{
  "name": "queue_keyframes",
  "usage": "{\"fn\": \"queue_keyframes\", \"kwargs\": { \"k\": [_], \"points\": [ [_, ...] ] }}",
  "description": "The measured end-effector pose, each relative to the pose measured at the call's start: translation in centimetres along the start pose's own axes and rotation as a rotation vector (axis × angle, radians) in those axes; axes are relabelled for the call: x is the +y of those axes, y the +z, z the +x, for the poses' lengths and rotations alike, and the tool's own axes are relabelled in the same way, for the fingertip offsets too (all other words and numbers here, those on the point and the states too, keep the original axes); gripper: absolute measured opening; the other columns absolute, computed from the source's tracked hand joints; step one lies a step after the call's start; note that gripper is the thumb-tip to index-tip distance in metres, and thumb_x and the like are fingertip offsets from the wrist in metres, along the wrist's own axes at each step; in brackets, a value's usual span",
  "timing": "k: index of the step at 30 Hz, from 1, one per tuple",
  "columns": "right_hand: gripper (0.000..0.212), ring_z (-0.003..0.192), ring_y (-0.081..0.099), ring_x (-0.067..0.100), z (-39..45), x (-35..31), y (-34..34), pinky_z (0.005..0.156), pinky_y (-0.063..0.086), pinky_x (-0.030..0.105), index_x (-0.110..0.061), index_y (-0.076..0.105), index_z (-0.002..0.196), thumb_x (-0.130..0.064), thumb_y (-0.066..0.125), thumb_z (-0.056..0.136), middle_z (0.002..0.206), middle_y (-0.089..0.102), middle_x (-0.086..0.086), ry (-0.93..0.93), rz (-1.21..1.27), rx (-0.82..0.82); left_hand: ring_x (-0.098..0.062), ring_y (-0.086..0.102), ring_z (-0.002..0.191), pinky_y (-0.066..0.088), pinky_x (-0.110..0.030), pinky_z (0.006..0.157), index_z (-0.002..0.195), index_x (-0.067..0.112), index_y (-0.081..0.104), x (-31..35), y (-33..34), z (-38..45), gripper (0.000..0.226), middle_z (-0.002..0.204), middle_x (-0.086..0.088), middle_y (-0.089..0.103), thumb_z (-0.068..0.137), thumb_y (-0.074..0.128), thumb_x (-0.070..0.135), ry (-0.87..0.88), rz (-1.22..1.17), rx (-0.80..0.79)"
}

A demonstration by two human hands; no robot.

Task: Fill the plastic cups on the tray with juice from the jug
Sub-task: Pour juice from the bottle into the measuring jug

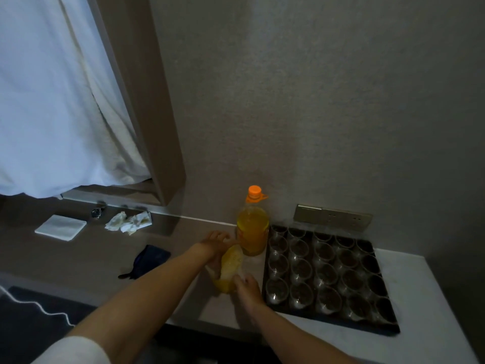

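tilted jug [227,269]; frothy yellow juice [231,260]

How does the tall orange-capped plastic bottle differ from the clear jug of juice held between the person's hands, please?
The tall orange-capped plastic bottle stands upright and untouched by the wall; the clear jug is tilted, held by the left hand and right hand. The bottle is capped; the jug's top is open. The bottle is taller and narrower. Both hold yellow-orange juice and sit left of the dark tray of clear plastic cups.
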State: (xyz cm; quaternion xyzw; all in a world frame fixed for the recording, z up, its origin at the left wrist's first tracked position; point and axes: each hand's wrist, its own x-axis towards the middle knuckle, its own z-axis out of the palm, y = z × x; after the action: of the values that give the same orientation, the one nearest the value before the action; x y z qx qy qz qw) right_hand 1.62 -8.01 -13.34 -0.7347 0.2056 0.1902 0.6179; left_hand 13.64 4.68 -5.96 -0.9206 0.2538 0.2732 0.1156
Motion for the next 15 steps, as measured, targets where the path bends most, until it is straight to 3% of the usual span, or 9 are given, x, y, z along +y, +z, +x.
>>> {"fn": "queue_keyframes", "kwargs": {
  "k": [3,6,8,11,15],
  "points": [
    [0.016,0.093,0.056,0.019,0.3,-0.1,-1.8,0.081,0.044,0.032,-0.017,0.053,0.101,-0.033,0.052,0.105,0.096,0.059,0.002,-0.033,-0.053,-0.005,-0.036,0.019,0.149,0.017,-0.043,0.123,0.160,0.034,0.008,0.2,0.4,0.3,0.130,0.159,-0.011,0.019,0.062,0.091,0.053,0.015,-0.020,0.038],
    [0.030,0.066,0.047,0.015,1.1,0.0,-2.3,0.067,0.035,0.030,-0.017,0.057,0.077,-0.029,0.051,0.104,0.068,0.051,-0.002,-0.032,-0.086,-0.014,-0.035,0.023,0.147,0.024,-0.045,0.122,0.160,0.029,0.007,0.6,0.5,0.0,0.133,0.158,-0.009,0.023,0.060,0.091,0.056,0.026,-0.038,0.036],
    [0.038,0.059,0.042,0.013,1.4,-0.1,-2.4,0.060,0.032,0.029,-0.020,0.052,0.067,-0.026,0.051,0.105,0.059,0.046,-0.005,-0.026,-0.100,-0.016,-0.035,0.020,0.149,0.022,-0.046,0.123,0.161,0.024,0.001,0.7,0.7,-0.3,0.140,0.162,-0.008,0.017,0.059,0.092,0.055,0.039,-0.037,0.002],
    [0.040,0.058,0.047,0.010,1.8,0.0,-2.4,0.056,0.036,0.026,-0.020,0.059,0.067,-0.026,0.051,0.106,0.058,0.053,-0.008,-0.006,-0.064,-0.032,-0.036,0.018,0.151,0.022,-0.049,0.122,0.160,0.028,-0.007,0.5,0.9,-0.8,0.145,0.165,-0.007,0.009,0.058,0.095,0.045,0.041,-0.016,-0.009],
    [0.037,0.055,0.055,0.001,1.4,-0.1,-2.5,0.051,0.041,0.018,-0.017,0.063,0.075,-0.027,0.050,0.108,0.067,0.060,-0.004,0.007,-0.025,-0.036,-0.038,0.023,0.147,0.030,-0.049,0.118,0.160,0.032,-0.003,0.5,1.1,-1.4,0.138,0.162,-0.009,0.014,0.062,0.094,0.038,0.044,0.003,0.007]
  ]
}}
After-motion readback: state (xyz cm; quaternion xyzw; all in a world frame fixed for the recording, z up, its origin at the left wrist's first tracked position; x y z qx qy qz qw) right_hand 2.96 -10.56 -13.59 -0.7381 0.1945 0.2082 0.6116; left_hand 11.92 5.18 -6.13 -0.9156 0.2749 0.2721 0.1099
